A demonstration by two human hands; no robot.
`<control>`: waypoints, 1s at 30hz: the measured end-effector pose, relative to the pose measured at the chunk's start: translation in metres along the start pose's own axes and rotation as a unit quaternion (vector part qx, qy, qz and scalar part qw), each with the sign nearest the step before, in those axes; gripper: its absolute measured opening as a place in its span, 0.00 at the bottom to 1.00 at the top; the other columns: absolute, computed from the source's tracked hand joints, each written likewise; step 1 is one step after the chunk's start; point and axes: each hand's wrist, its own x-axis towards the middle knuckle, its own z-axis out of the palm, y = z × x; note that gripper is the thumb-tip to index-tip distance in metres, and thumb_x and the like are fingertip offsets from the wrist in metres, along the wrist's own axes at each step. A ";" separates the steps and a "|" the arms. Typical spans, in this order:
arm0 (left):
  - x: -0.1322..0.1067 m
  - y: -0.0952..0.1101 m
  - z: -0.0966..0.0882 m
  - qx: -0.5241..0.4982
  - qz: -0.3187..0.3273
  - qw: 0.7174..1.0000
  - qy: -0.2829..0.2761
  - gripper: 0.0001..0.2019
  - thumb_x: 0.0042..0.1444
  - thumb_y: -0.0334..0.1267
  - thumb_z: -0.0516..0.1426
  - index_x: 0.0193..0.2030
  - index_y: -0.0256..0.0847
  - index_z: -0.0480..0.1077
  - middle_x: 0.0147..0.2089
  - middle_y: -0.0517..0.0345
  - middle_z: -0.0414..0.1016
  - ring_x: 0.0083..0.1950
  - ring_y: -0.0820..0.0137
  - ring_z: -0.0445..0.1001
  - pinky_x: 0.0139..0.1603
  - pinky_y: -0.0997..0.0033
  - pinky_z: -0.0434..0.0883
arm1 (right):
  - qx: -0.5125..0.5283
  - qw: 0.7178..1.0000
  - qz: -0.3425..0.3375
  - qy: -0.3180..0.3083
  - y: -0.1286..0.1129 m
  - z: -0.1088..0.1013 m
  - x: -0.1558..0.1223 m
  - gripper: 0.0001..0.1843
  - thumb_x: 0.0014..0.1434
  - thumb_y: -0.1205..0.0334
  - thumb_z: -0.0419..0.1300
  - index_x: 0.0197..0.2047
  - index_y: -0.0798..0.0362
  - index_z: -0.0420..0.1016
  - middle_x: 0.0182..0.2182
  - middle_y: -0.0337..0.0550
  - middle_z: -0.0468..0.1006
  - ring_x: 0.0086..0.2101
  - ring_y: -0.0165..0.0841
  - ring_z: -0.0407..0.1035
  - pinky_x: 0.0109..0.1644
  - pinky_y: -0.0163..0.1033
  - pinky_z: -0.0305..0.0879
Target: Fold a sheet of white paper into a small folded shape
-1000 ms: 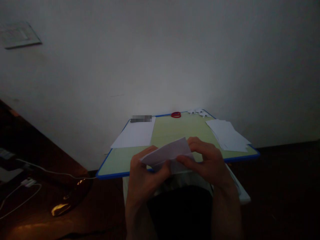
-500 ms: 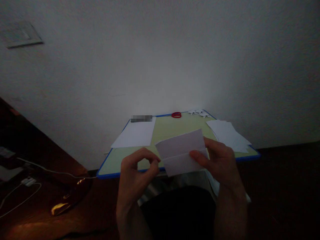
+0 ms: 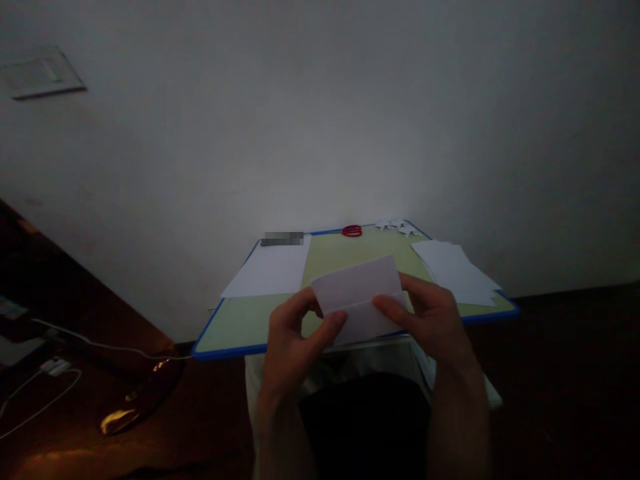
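A small white piece of paper (image 3: 357, 283) is showing a crosswise crease — slanting up rightward, sitting between the left fingers (image 3: 331, 328) and right fingers (image 3: 393, 309).

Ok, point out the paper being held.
The creased white piece, held by the left hand and right hand; the left-side sheet and right-side sheets lie on the table.

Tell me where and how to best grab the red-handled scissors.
Take the scissors by the red handles, probably from the near side and above. They lie at the far edge of the table, close to the wall, which leaves little room behind, and the looped shape of the handles offers a ready hold.
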 end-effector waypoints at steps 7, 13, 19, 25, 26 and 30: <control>0.000 0.002 0.016 -0.060 -0.071 0.995 0.046 0.12 0.46 0.42 0.73 0.35 0.36 0.84 0.33 0.51 0.86 0.32 0.63 0.81 0.34 0.68 0.77 | -0.038 0.998 -0.031 -0.039 -0.007 0.003 0.003 0.11 0.66 0.52 0.71 0.35 0.48 0.83 0.38 0.42 0.88 0.38 0.39 0.80 0.39 0.41 0.74; 0.001 -0.005 0.004 0.042 -0.039 0.997 0.047 0.09 0.46 0.41 0.68 0.27 0.36 0.82 0.27 0.54 0.82 0.30 0.64 0.77 0.33 0.68 0.74 | -0.065 0.995 -0.046 -0.056 -0.010 0.001 0.003 0.10 0.66 0.54 0.70 0.35 0.49 0.82 0.36 0.41 0.86 0.37 0.38 0.79 0.41 0.42 0.73; 0.001 -0.011 -0.021 0.104 0.028 0.994 -0.014 0.08 0.52 0.38 0.66 0.24 0.40 0.78 0.25 0.58 0.78 0.31 0.67 0.75 0.37 0.68 0.73 | -0.073 0.996 -0.035 -0.034 -0.010 -0.002 0.001 0.10 0.66 0.53 0.69 0.34 0.48 0.82 0.36 0.41 0.86 0.37 0.38 0.79 0.41 0.42 0.73; 0.003 -0.011 -0.025 0.112 0.032 0.993 0.001 0.08 0.54 0.37 0.65 0.26 0.41 0.79 0.26 0.57 0.79 0.31 0.66 0.76 0.35 0.68 0.73 | -0.098 0.995 -0.009 -0.024 -0.008 -0.002 0.003 0.10 0.65 0.51 0.69 0.37 0.49 0.83 0.36 0.42 0.87 0.35 0.38 0.78 0.39 0.43 0.72; 0.003 -0.011 -0.024 0.115 0.032 0.993 0.004 0.08 0.55 0.37 0.65 0.26 0.41 0.79 0.27 0.57 0.80 0.31 0.67 0.77 0.35 0.69 0.73 | -0.099 0.995 -0.005 -0.019 -0.007 -0.001 0.004 0.11 0.65 0.51 0.69 0.36 0.49 0.83 0.35 0.42 0.87 0.35 0.38 0.78 0.39 0.42 0.72; 0.005 -0.009 -0.022 0.123 0.034 0.992 0.008 0.09 0.56 0.37 0.65 0.26 0.41 0.79 0.26 0.57 0.80 0.30 0.68 0.77 0.32 0.71 0.72 | -0.089 0.996 0.008 -0.003 -0.006 0.000 0.006 0.12 0.65 0.52 0.70 0.32 0.48 0.82 0.33 0.39 0.86 0.35 0.37 0.78 0.40 0.41 0.72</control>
